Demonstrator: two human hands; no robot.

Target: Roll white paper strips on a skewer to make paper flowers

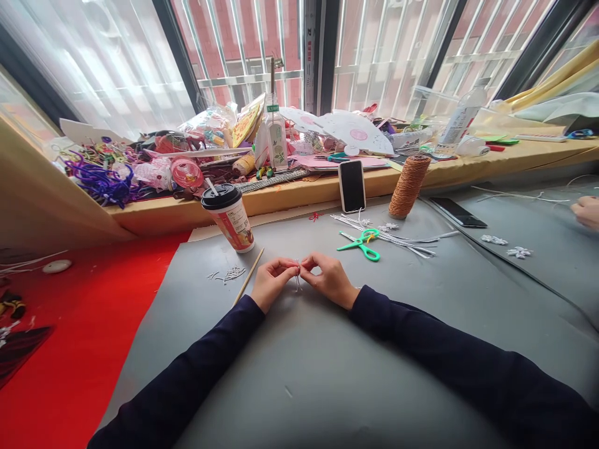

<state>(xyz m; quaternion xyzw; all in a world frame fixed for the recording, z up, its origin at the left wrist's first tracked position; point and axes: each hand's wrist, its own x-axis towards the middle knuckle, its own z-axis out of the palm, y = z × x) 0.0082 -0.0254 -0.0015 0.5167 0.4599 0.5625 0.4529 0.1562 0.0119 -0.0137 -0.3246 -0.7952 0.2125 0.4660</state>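
My left hand (274, 280) and my right hand (329, 279) meet at the fingertips above the grey table mat (309, 368). Both pinch a small piece of white cord (298, 284), whose thin ends hang below the fingers. A wooden stick (248, 276) lies just left of my left hand, with short white cord scraps (233, 273) beyond it. Green-handled scissors (360, 244) lie open to the upper right of my right hand, beside long white cords (416, 244) and small white knotted flowers (388, 227).
A lidded paper cup (229, 218) stands at the back left. Behind are an upright phone (352, 186) and a brown cord spool (409, 187). At right lie a black phone (458, 212) and white flowers (519, 252), near another person's hand (587, 212). Craft materials crowd the ledge.
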